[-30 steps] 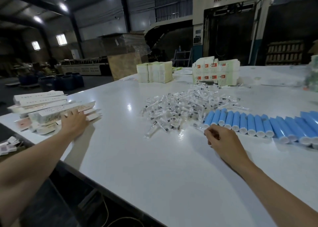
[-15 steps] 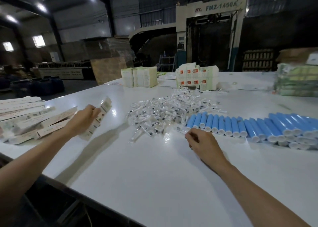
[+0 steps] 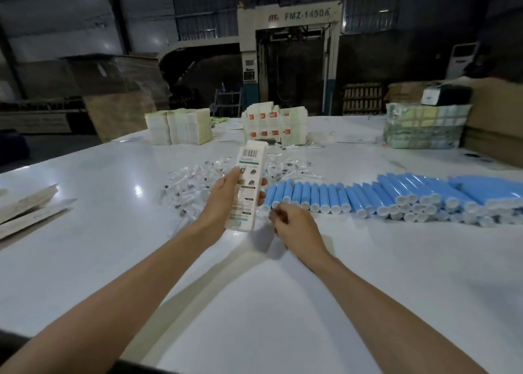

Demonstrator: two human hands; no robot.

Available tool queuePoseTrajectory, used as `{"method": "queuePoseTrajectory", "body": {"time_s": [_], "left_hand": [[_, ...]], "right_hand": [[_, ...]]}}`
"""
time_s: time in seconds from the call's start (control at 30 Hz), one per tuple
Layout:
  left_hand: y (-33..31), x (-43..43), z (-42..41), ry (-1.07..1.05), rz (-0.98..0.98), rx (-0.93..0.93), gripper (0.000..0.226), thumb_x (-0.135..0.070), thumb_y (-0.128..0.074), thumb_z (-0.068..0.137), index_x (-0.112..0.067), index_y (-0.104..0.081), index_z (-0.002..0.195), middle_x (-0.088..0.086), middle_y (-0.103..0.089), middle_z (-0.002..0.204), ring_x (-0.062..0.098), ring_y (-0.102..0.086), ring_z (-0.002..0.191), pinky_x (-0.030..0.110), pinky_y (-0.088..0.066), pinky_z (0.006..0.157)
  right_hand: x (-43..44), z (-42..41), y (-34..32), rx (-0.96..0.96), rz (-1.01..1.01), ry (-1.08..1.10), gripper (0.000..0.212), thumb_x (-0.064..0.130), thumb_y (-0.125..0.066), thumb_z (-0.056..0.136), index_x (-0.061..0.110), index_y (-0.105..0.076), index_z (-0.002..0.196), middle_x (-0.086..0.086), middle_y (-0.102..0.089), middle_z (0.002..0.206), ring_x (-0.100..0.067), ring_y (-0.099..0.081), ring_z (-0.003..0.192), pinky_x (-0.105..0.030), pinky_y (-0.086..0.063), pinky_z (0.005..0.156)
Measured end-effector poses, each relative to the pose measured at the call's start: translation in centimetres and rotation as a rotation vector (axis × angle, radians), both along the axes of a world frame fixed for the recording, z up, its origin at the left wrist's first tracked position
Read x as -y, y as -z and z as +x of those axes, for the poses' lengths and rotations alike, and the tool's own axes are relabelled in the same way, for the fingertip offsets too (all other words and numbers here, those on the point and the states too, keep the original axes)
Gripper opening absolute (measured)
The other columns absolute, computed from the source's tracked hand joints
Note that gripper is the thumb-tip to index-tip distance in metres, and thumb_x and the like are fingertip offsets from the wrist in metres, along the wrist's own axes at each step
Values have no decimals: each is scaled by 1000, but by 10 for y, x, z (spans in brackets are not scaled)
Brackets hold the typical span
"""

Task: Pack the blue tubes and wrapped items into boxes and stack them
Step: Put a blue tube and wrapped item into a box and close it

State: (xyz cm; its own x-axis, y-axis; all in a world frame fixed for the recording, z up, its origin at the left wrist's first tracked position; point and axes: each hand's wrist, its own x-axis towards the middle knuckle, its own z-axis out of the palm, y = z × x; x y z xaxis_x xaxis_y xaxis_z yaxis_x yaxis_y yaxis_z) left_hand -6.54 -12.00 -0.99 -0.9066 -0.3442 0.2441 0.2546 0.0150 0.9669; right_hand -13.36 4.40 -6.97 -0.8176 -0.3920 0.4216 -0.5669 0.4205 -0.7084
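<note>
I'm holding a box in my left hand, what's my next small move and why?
Probably bring the right hand to the near end of the box and open it: the left hand holds it up, it looks closed, and blue tubes lie beside.

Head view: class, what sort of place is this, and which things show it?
Most likely a factory packing floor: a big industrial machine stands behind the white table, which holds a row of blue tubes and stacks of flat cartons.

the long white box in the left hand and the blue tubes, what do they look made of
Long white printed box: seemingly thin cardboard, matte; flat printed faces, crisp folded edges. Row of blue tubes with white caps: probably smooth plastic, faint sheen along their sides.
</note>
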Motion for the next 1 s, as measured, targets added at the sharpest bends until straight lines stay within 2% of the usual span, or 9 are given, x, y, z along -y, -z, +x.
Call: {"method": "queuePoseTrajectory", "body": {"time_s": [0.17,0.33,0.47,0.6,0.67,0.77,0.83,0.93,1.0], "left_hand": [[38,-30,-16,23,114,58,47,-43,-41,116,-8,-64,138,16,-81,112,29,-80,86,35,-64,70],[52,-26,-17,122,186,60,41,-44,-44,115,-15,-62,137,12,-81,116,28,-81,86,37,-66,69],[48,-23,-18,137,187,59,43,-46,-45,115,-15,-60,139,13,-81,117,29,-81,88,38,-67,74],[50,-24,-18,139,172,71,39,-45,-44,115,-18,-59,138,9,-82,116,31,-82,92,39,-68,76],[50,-24,-18,151,192,76,39,-45,-46,114,-16,-58,138,10,-82,116,33,-81,96,40,-68,76],[51,-26,-21,218,242,69,40,-40,-54,112,-12,-54,140,17,-79,121,39,-79,107,45,-67,83],[52,-29,-22,265,244,63,41,-35,-58,111,-10,-52,143,19,-77,125,42,-76,114,55,-64,94],[55,-29,-21,302,192,58,41,-34,-64,107,-15,-55,143,17,-77,128,41,-74,119,62,-58,103],[53,-27,-20,320,188,54,46,-38,-70,101,-17,-61,141,16,-77,129,39,-74,119,60,-59,102]], "right_hand": [[-13,-15,-4,-107,111,245,16,22,-54,106,14,-66,110,-4,-66,107,-23,-63,100,-44,-55,84],[-44,-42,-9,-175,390,418,40,6,-50,102,7,-53,142,-9,-55,143,-28,-48,135,-38,-42,105],[-56,-49,1,-182,595,461,30,2,-48,100,7,-61,127,-9,-63,132,-26,-58,124,-34,-47,93],[-58,-46,-4,-157,627,484,22,0,-49,99,9,-67,110,-8,-68,116,-27,-66,110,-33,-49,78],[-63,-40,-7,-195,679,510,18,-1,-51,98,13,-63,95,-6,-67,98,-26,-66,92,-31,-43,66],[-75,-28,-14,-292,755,597,26,5,-54,96,19,-45,77,4,-41,66,-19,-42,58,-31,-21,48],[-80,-26,-19,-289,808,623,26,12,-54,99,19,-45,76,5,-42,65,-20,-44,61,-31,-20,49],[-82,-30,-22,-175,745,571,20,28,-51,107,16,-51,91,-3,-61,87,-26,-56,80,-33,-35,63],[-82,-33,-22,-64,664,500,14,26,-53,106,13,-52,99,-4,-54,91,-27,-54,84,-34,-38,68]]}}
